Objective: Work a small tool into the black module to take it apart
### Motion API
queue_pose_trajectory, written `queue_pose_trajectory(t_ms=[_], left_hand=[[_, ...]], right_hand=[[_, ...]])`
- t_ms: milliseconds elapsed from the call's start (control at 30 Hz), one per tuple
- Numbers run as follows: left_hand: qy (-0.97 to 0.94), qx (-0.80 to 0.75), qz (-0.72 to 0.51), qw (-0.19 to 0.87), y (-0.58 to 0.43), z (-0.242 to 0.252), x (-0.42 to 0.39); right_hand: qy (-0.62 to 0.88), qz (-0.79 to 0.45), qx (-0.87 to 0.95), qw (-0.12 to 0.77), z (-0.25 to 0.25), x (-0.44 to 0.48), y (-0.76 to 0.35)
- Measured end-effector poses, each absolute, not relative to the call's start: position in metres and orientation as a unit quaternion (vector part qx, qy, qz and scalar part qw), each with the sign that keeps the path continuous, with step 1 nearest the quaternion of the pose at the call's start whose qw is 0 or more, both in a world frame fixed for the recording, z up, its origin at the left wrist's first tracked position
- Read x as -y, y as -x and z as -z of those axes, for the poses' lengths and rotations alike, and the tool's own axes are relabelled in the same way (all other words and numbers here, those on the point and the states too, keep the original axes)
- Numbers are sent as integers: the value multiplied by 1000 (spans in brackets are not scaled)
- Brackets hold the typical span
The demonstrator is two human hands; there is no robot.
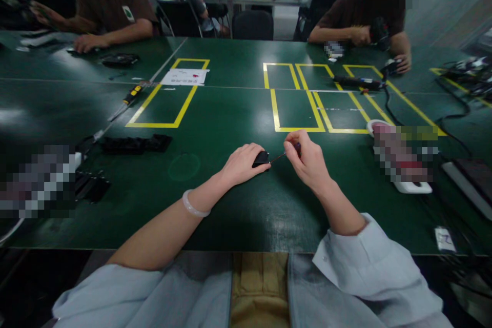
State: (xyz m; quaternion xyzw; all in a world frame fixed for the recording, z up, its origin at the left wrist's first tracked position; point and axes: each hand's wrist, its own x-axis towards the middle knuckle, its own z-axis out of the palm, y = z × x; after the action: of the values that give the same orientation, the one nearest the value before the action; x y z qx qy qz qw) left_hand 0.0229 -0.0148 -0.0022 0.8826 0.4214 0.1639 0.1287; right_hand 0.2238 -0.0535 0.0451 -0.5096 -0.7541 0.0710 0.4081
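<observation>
My left hand (244,164) is closed around a small black object (262,159) on the green table (230,215), pressing it from the left with thumb and fingers. In my right hand (307,161) is a thin screwdriver (278,158), pinched by its dark handle. The shaft points left and its tip meets the right end of the black object, near my left thumb. Fine details of the black object are too small to tell.
Black parts (136,143) lie at the left. A yellow-and-black tool (132,94) is farther back. White-edged device (413,187) and cables are at the right. Yellow tape (300,129) marks the table. Across it, a person's hand holds a dark power tool (380,33).
</observation>
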Motion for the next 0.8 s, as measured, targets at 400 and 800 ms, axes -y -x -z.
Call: queue_pose_trajectory(t_ms=[400, 800], left_hand=[[-885, -415, -169, 128, -22, 2, 15], [-886, -415, -166, 126, -22, 2, 14]], right_hand=[[488, -73, 758, 427, -41, 53, -223], [494, -55, 770, 401, -42, 52, -223]])
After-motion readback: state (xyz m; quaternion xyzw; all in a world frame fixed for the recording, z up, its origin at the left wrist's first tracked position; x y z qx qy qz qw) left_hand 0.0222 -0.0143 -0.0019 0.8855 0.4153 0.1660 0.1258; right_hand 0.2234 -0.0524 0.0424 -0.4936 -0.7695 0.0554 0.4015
